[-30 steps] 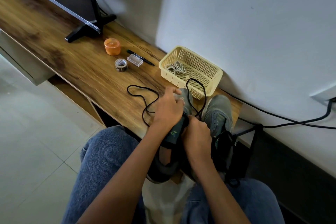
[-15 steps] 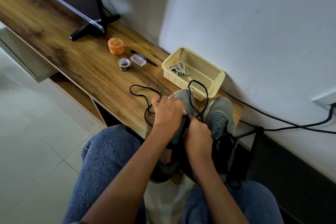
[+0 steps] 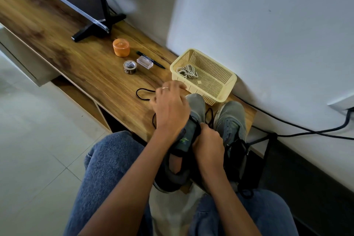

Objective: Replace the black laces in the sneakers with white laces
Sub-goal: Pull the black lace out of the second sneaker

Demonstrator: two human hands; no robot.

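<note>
Two grey sneakers side by side at the near end of the wooden bench [image 3: 80, 59], toes toward the yellow basket [image 3: 228, 86]. Left sneaker [image 3: 195, 107] under both hands, right sneaker [image 3: 232, 119] just beside it, untouched. Left hand [image 3: 170, 109] over the left sneaker's toe, fingers curled, apparently pulling the black lace [image 3: 142, 95], exact grip hidden. Right hand [image 3: 207, 142] clenched on the left sneaker's tongue. Hands close, not touching. White laces [image 3: 186, 71] coiled inside the basket. Further along the bench: orange jar [image 3: 121, 47], tape roll [image 3: 130, 66], clear box [image 3: 145, 62], black pen [image 3: 157, 63].
</note>
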